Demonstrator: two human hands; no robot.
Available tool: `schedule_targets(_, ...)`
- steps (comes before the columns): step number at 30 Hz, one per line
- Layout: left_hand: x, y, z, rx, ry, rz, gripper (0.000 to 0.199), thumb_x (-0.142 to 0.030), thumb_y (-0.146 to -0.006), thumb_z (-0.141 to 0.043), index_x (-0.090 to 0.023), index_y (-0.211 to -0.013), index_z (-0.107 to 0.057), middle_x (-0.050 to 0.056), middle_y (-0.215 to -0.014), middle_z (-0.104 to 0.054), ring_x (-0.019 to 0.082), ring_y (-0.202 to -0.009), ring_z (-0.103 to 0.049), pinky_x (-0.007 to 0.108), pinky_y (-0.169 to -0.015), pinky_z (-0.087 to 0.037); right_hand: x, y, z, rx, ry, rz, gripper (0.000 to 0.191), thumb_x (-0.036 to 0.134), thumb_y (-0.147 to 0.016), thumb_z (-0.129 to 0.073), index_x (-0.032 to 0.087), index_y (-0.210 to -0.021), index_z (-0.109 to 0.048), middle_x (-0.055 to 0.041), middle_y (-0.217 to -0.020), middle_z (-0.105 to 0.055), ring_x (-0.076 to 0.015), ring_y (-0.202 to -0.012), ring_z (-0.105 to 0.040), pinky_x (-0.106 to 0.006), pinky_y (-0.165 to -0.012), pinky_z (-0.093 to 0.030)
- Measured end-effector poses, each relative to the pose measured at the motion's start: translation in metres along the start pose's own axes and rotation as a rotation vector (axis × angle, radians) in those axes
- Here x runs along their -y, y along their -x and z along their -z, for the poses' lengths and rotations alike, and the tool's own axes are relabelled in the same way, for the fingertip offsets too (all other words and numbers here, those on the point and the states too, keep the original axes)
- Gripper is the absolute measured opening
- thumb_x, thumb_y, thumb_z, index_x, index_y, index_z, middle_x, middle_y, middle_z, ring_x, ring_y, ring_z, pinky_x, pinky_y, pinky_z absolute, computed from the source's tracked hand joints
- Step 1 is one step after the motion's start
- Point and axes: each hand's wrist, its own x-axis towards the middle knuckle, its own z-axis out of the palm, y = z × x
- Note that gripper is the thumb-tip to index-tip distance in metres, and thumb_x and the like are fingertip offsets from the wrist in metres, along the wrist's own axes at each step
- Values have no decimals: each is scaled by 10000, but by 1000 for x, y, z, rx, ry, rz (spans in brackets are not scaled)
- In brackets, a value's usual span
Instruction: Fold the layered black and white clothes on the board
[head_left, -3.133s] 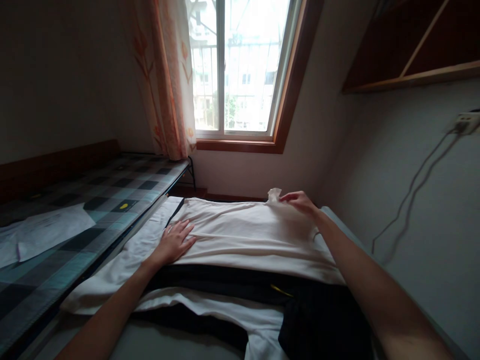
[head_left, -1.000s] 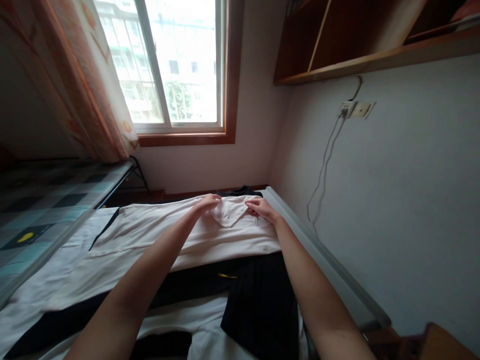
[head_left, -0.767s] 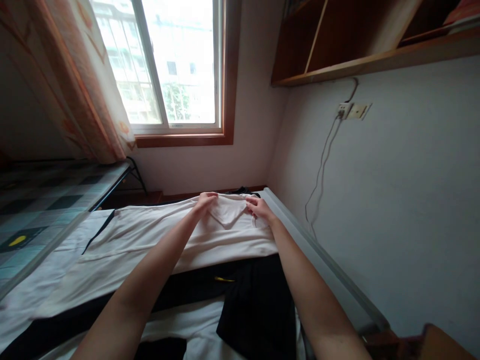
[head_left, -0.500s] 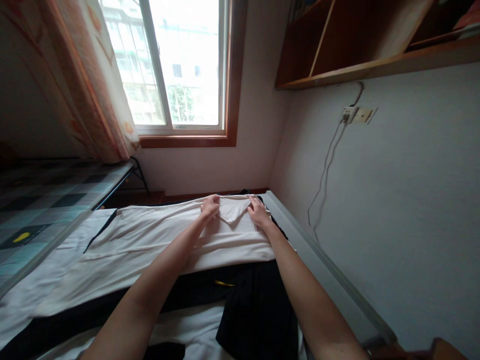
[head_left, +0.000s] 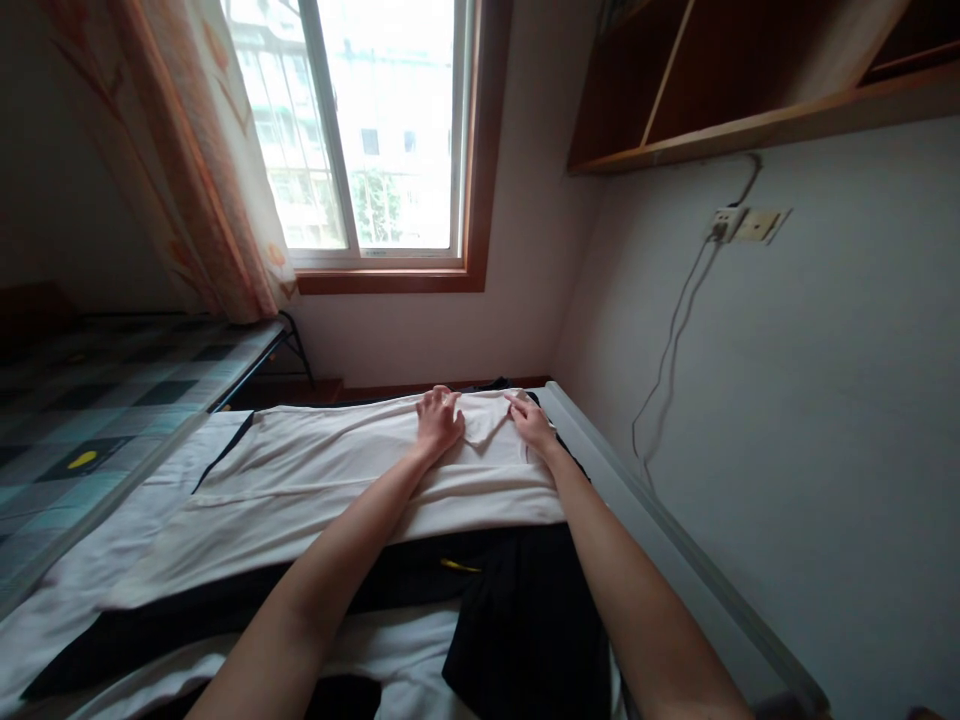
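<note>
A white garment with black parts lies spread across the bed. My left hand rests on its far part with fingers apart, just left of a folded white flap. On the flap's right side, my right hand has its fingers together at the fabric's edge; whether cloth is pinched between them is hard to tell. Nearer to me lies black cloth with a small yellow mark, below both forearms.
A bed with a checked cover stands on the left, under an orange patterned curtain. A grey bed rail runs along the right wall. Wooden shelves hang above a socket with a cable.
My left hand has let go of the flap's edge and opened flat on the cloth. My right hand stays near the flap's right corner. The view has shifted slightly left.
</note>
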Motion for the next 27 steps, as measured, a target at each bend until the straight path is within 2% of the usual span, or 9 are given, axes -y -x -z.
schedule_targets(4,-4,5,0,158,-47,-188,377,-474,-902,-536,-268,-1194,-659,104,-1261,-590,314,-1213,-478,490,-1074,-294,1,4,-3,-6,96,-9,461,203,-945,-405,176,-1359,-607,-115,-1353,-623,-242,-1286,-524,-365,-1117,-352)
schedule_targets(6,-1,4,3,216,-46,-195,417,-540,-900,-527,-281,-1200,-655,94,-1278,-585,311,-1224,-474,477,-1074,-297,0,6,-5,-33,140,-20,494,200,-933,-413,152,-1400,-565,-137,-1381,-593,-272,-1311,-488,-391,-1123,-335)
schedule_targets(9,16,0,16,202,-41,-160,441,-530,-933,-474,-279,-1265,-622,95,-1298,-579,292,-1215,-488,437,-1061,-323,-1,7,-6,-50,159,-25,507,209,-925,-406,151,-1405,-560,-146,-1362,-590,-292,-1286,-490,-407,-1109,-345)
schedule_targets(12,52,-4,40,160,-120,-40,406,-430,-944,-459,-239,-1254,-640,127,-1228,-605,297,-1130,-537,433,-995,-377,-1,8,-6,-51,166,-29,497,219,-926,-394,165,-1382,-585,-141,-1322,-601,-291,-1236,-512,-400,-1094,-359)
schedule_targets(14,84,-3,61,166,-217,23,371,-381,-952,-424,-223,-1145,-698,139,-1195,-616,309,-1115,-544,446,-963,-393,0,9,-5,-47,180,-34,498,218,-923,-398,145,-1379,-586,-155,-1319,-593,-296,-1223,-513,-396,-1089,-362)
schedule_targets(17,137,2,97,139,-339,97,361,-339,-948,-415,-234,-1117,-716,137,-1174,-630,309,-1098,-554,444,-948,-400,2,9,-5,-47,206,-58,497,227,-923,-412,129,-1378,-584,-170,-1316,-580,-304,-1221,-507,-394,-1075,-372)
schedule_targets(21,199,20,145,217,-499,142,336,-321,-939,-450,-224,-1127,-710,111,-1157,-655,286,-1055,-579,397,-932,-411,5,10,-5,-53,234,-79,491,250,-939,-397,141,-1382,-578,-162,-1319,-574,-304,-1211,-509,-394,-1063,-380)
schedule_targets(24,230,36,174,235,-527,155,315,-326,-944,-464,-191,-1048,-729,109,-1111,-669,286,-1025,-594,389,-919,-417,5,11,-5,-58,249,-80,495,274,-942,-410,102,-1375,-576,-178,-1335,-563,-305,-1199,-516,-392,-1066,-378)
schedule_targets(27,250,47,191,195,-492,148,291,-345,-934,-499,-195,-1031,-729,103,-1121,-677,267,-987,-613,361,-897,-433,6,11,-5,-89,250,-57,504,313,-931,-457,105,-1376,-572,-180,-1317,-577,-297,-1190,-528,-385,-1056,-389)
